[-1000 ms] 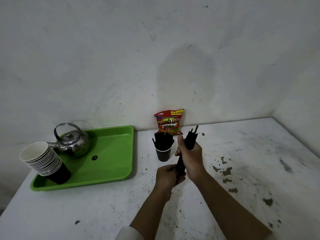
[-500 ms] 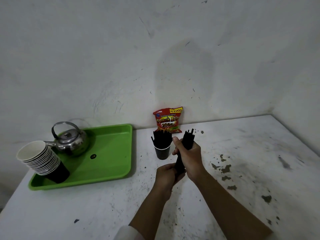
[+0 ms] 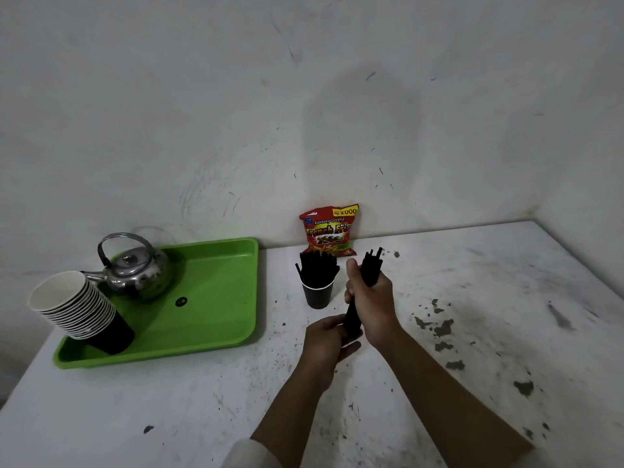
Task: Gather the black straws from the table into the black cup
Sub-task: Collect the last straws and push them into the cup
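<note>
A bundle of black straws (image 3: 370, 270) stands nearly upright above the table, just right of the black cup (image 3: 317, 295). My right hand (image 3: 371, 300) is wrapped around the bundle's middle. My left hand (image 3: 329, 339) grips its lower end, which is partly hidden by the fingers. The cup stands on the white table (image 3: 472, 298) and holds several black straws (image 3: 317, 268) that fan out above its rim.
A red snack bag (image 3: 329, 229) leans on the wall behind the cup. At the left lies a green tray (image 3: 216, 298) with a steel kettle (image 3: 135, 268) and a tilted stack of paper cups (image 3: 77, 305). Dark chipped patches mark the table's right part.
Both hands keep their grip on the bundle. The bundle's top has shifted slightly between frames, and the view has dipped a little.
</note>
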